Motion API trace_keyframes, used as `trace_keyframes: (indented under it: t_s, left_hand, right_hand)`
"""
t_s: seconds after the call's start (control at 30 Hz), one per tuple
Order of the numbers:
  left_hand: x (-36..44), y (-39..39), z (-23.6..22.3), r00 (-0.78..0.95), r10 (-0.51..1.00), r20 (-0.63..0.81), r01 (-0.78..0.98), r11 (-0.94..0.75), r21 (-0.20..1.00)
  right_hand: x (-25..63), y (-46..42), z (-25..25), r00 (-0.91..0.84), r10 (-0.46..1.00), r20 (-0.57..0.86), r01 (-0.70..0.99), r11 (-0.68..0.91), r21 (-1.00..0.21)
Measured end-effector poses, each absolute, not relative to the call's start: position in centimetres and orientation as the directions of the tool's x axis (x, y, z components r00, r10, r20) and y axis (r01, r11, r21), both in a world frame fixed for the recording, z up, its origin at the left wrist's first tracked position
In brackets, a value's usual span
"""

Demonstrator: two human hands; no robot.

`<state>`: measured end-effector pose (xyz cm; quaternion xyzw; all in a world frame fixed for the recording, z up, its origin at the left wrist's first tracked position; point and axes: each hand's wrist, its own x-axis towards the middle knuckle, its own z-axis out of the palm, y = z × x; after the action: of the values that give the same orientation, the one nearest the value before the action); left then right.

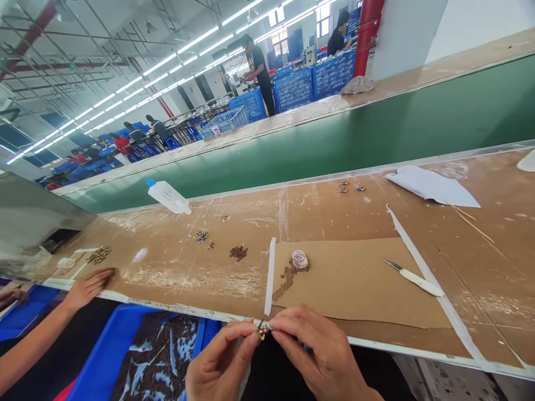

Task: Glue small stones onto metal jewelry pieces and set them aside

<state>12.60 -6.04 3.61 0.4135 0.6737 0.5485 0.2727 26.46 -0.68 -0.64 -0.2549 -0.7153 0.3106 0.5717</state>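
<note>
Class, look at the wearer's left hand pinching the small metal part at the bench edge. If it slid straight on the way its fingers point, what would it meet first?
The left hand points right, so it would probably meet the right hand first; their fingertips already meet around the small metal part.

Brown worktop (175,262) streaked with white smears; green conveyor belt (376,133); tan cardboard sheet (355,284); white-handled knife (416,278); white paper strip (270,275); white bottle (169,196) with blue cap; blue crates (311,81); red pillar (366,33); blue tray (104,356)
</note>
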Motion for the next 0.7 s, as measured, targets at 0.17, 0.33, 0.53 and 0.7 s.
trace_keyframes:
  t_s: [0.17, 0.33, 0.53, 0.7]
  left_hand:
    - [11.5, -6.6, 3.4, -0.33, 0.904, 0.271, 0.439, -0.108, 0.892]
    - [11.1, -6.8, 3.6, -0.105, 0.884, 0.455, 0.591, -0.313, 0.744]
    - [11.3, -6.8, 4.3, 0.155, 0.833, 0.531, 0.709, -0.468, 0.528]
    - [11.1, -7.2, 4.2, 0.231, 0.801, 0.553, 0.749, -0.509, 0.424]
  right_hand:
    - [26.7, -1.0, -0.4, -0.244, 0.69, 0.682, 0.002, 0.703, -0.711]
    - [27.0, -1.2, -0.3, -0.262, 0.654, 0.71, 0.024, 0.74, -0.673]
    - [27.4, -1.4, -0.1, -0.25, 0.605, 0.756, 0.051, 0.788, -0.614]
    - [27.5, -1.3, 0.4, -0.252, 0.579, 0.775, 0.055, 0.808, -0.586]
